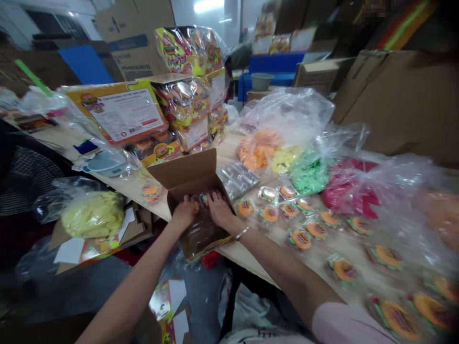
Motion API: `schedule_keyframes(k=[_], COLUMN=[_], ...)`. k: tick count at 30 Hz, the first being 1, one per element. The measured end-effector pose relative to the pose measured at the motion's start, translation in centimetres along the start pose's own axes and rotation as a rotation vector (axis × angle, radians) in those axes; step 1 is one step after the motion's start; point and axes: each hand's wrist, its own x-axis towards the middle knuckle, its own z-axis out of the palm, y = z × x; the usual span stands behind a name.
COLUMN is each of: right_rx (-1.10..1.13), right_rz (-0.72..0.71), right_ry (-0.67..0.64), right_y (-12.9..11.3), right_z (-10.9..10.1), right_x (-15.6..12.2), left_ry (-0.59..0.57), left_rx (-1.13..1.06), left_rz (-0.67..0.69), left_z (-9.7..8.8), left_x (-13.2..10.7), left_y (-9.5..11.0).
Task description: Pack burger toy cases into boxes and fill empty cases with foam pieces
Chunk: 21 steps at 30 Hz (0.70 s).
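An open brown cardboard box (pixel 186 174) lies at the near edge of the wooden table (pixel 322 248), lined with clear plastic and holding small burger-shaped sweets. My left hand (pixel 184 211) rests inside it with the fingers curled, pressing on the packets. My right hand (pixel 219 208) lies beside it in the box, fingers stretched flat on the contents, a bracelet on the wrist. Several wrapped burger sweets (pixel 301 237) lie in rows on the table to the right of the box.
Stacked yellow display boxes (pixel 186 100) of the sweets stand behind the box. Clear bags of orange (pixel 258 148), green (pixel 309 173) and red (pixel 344 188) pieces lie at the back right. A bag of yellow pieces (pixel 92 214) sits lower left. Large cartons (pixel 401 100) line the right.
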Motion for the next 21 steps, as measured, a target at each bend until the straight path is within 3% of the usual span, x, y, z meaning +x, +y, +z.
schedule_keyframes(k=[3,5,8,10,12,15,18,21], right_rx=[0.052,0.047,-0.022,-0.067,-0.108,-0.236,-0.347,-0.283], right_rz=[-0.005,0.162,0.388,0.452,0.456,0.399,0.360,0.361], right_ry=[0.141,0.193,0.202,0.205,0.200,0.125,0.026,-0.039], right_y=[2.9,6.7,12.6,14.7,15.2,14.3,13.6,13.7], right_z=[-3.5,-5.9,-8.5,-9.1,-8.9,-7.8,-6.9,-6.6], right_x=[-2.4,-4.3,-7.2,-9.0,-10.6,-12.2,-12.9,-13.4], left_ry=[0.119,0.195,0.136,0.063,0.004,-0.056,-0.025,0.076], left_rx=[-0.002,-0.072,-0.190,-0.194,-0.179,-0.172,-0.203,-0.257], left_rz=[0.014,0.173,0.495,0.556,0.549,0.542,0.517,0.458], left_z=[-1.7,-2.9,-3.6,-3.3,-2.5,-1.4,-1.0,-1.6], left_x=[-0.2,-0.2,1.0,2.5,4.2,6.0,5.7,3.3], left_y=[1.7,4.5,10.5,14.3,17.0,19.0,19.2,18.2])
